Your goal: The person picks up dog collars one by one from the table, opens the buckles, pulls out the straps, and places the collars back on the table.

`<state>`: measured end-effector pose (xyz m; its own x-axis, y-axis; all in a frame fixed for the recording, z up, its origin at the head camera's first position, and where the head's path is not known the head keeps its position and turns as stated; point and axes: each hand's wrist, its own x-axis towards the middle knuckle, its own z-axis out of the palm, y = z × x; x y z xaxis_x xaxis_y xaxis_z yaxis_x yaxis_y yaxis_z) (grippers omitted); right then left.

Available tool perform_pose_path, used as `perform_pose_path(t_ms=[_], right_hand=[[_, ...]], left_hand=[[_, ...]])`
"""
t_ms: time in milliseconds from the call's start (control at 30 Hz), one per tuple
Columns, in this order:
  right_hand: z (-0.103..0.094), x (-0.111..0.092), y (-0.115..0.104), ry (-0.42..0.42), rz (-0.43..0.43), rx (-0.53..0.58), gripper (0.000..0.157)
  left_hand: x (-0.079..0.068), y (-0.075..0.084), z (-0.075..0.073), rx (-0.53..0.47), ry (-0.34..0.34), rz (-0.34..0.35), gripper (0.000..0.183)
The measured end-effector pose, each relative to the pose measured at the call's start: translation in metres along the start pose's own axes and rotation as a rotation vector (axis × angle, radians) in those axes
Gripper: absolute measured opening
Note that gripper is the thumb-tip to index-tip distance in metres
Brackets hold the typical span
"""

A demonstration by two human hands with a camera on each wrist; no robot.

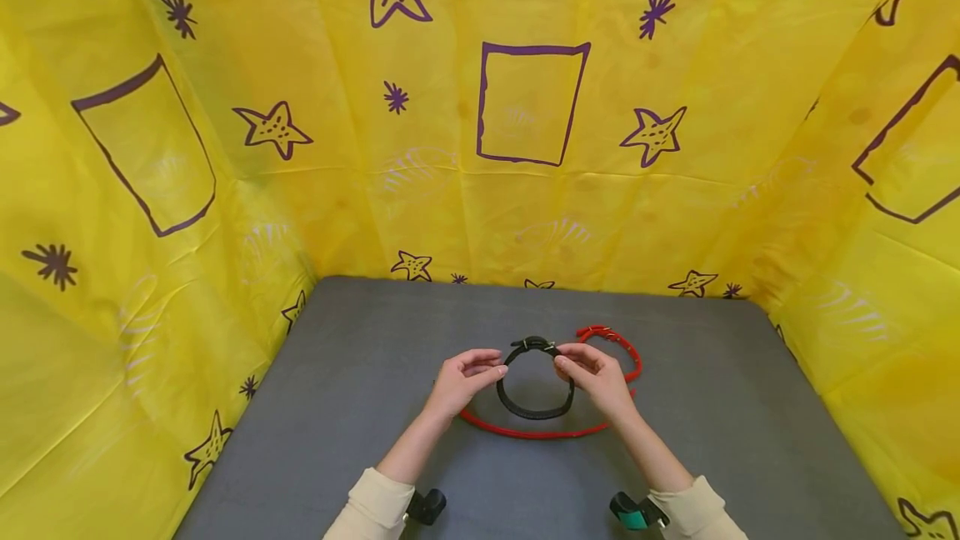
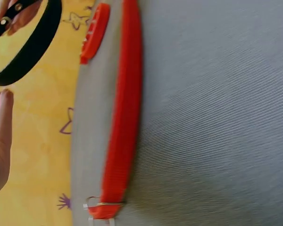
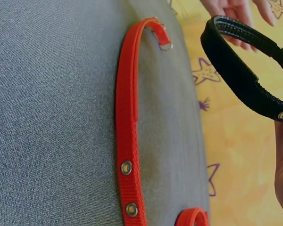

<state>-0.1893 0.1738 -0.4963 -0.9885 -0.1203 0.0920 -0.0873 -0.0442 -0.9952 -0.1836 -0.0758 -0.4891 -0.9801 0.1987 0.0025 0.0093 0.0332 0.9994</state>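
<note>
A black collar (image 1: 536, 415), closed into a loop, is held up above the table between both hands. My right hand (image 1: 597, 375) pinches its upper right side, close to the buckle. On the other side, my left hand (image 1: 461, 380) is at the loop's left edge, with thumb and fingers apart. The left wrist view shows a small gap between the left fingertips and the black collar (image 2: 30, 59). Beneath the loop lies an open red collar (image 1: 525, 435); metal eyelets and a ring show on this red strap (image 3: 127, 117) in the right wrist view.
A second red collar (image 1: 636, 361) lies curled on the grey table (image 1: 375, 332), behind my right hand. Yellow cloth walls (image 1: 525, 215) with purple starfish drawings surround the table at the back and on both sides.
</note>
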Motion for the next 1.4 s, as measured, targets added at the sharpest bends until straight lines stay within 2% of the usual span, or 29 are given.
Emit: perform_pose_path(t_ms=[67, 133, 300, 400, 633, 833, 967, 1067, 1200, 1400], right_hand=[[0.001, 0.000, 0.000, -0.016, -0.012, -0.005, 0.032], [0.002, -0.001, -0.001, -0.035, -0.026, -0.012, 0.030], [0.004, -0.004, -0.002, -0.069, -0.049, -0.027, 0.027], [0.004, -0.005, -0.001, -0.076, -0.058, -0.030, 0.027], [0.001, -0.006, 0.003, -0.099, -0.080, -0.053, 0.026], [-0.001, -0.005, 0.001, -0.107, -0.126, -0.172, 0.023], [-0.002, -0.005, -0.002, -0.108, -0.171, -0.243, 0.023], [-0.002, -0.005, -0.007, -0.124, -0.190, -0.248, 0.025], [0.001, -0.006, -0.015, -0.161, -0.200, -0.244, 0.028], [0.013, -0.014, -0.039, -0.232, -0.333, -0.295, 0.025]], left_hand=[[0.002, 0.013, -0.001, 0.031, -0.042, -0.002, 0.034], [0.005, 0.018, -0.001, 0.062, -0.072, -0.011, 0.034], [0.017, 0.005, -0.001, 0.133, -0.093, -0.025, 0.033], [0.017, 0.005, 0.000, 0.157, -0.100, -0.009, 0.031], [0.014, 0.004, 0.000, 0.196, -0.107, 0.055, 0.027], [0.011, 0.005, 0.001, 0.226, -0.091, 0.088, 0.025], [0.009, 0.005, 0.001, 0.288, -0.082, 0.163, 0.023], [0.008, 0.005, 0.002, 0.337, -0.079, 0.218, 0.022], [0.006, 0.006, 0.005, 0.365, -0.087, 0.255, 0.021], [0.003, 0.007, 0.008, 0.356, -0.136, 0.300, 0.020]])
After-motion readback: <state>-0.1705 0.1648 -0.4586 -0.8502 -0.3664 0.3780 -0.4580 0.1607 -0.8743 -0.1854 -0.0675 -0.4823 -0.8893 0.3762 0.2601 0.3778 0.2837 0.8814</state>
